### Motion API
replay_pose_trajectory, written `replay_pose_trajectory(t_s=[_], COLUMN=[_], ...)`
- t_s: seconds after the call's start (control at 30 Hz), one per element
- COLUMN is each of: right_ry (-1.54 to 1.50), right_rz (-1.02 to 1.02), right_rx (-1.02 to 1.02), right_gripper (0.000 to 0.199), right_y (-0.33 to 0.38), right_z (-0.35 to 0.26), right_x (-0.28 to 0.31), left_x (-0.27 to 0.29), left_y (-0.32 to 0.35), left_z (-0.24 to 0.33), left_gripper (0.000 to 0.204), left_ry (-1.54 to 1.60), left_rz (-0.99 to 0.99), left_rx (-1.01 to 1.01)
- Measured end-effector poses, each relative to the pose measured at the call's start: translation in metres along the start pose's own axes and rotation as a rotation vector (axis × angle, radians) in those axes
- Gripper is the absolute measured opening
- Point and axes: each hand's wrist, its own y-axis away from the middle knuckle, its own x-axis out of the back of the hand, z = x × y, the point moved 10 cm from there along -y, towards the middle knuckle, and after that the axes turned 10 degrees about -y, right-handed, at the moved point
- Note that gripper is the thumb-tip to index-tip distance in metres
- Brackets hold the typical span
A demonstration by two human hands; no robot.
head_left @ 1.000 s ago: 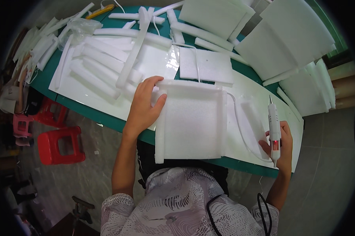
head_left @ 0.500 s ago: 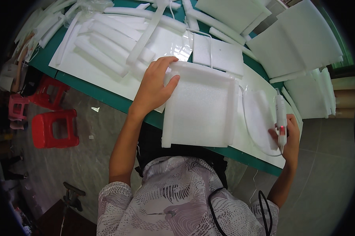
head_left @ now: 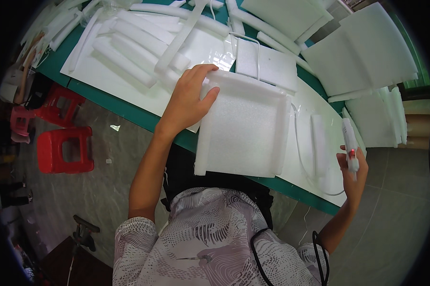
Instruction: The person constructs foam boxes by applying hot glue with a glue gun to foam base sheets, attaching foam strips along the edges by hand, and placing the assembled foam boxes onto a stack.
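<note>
A shallow white foam tray (head_left: 243, 126) with raised foam edges lies at the table's front edge, partly overhanging it. My left hand (head_left: 189, 97) grips its upper left corner, thumb inside the edge and fingers over the outside. Off to the right, my right hand (head_left: 354, 164) is closed around a white glue gun (head_left: 350, 136) with a small red light. The gun stands nearly upright, apart from the tray; its tip cannot be made out clearly. Between tray and right hand lies a narrow white foam strip (head_left: 318, 145).
A white cord (head_left: 297, 136) loops over the board (head_left: 210, 50) right of the tray. Foam strips (head_left: 139, 40) lie at the left, a flat foam block (head_left: 266, 64) behind the tray. Foam sheets (head_left: 362, 50) stand far right. Red stools (head_left: 65, 150) stand on the floor at left.
My right hand has moved slightly right with the glue gun, which now tilts more. The foam strip beside it, a wide blur before, now shows narrow and sharp. My left hand keeps its hold.
</note>
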Motion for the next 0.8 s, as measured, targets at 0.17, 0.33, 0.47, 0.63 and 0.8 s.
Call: replay_pose_trajectory(t_s=[0.17, 0.33, 0.47, 0.63, 0.8], right_ry=[-0.447, -0.384, -0.362, -0.347, -0.348], right_rz=[-0.454, -0.814, -1.015, -1.069, -1.095], right_rx=[-0.22, 0.057, 0.106, -0.012, 0.005], right_gripper=[0.045, 0.038, 0.026, 0.027, 0.026], right_y=[0.023, 0.029, 0.039, 0.044, 0.046], right_z=[-0.053, -0.116, -0.138, -0.129, -0.131], right_x=[-0.059, -0.127, -0.165, -0.182, -0.19], left_x=[-0.001, 0.001, 0.001, 0.0, 0.001], left_y=[-0.003, 0.001, 0.0, 0.0, 0.0], left_z=[0.001, -0.001, 0.0, 0.001, 0.0], left_gripper=[0.041, 0.043, 0.042, 0.042, 0.041], left_ry=[0.02, -0.013, -0.012, -0.013, -0.003], left_rz=[-0.022, 0.006, 0.007, 0.001, -0.002], left_rx=[0.025, -0.008, -0.014, -0.021, -0.017])
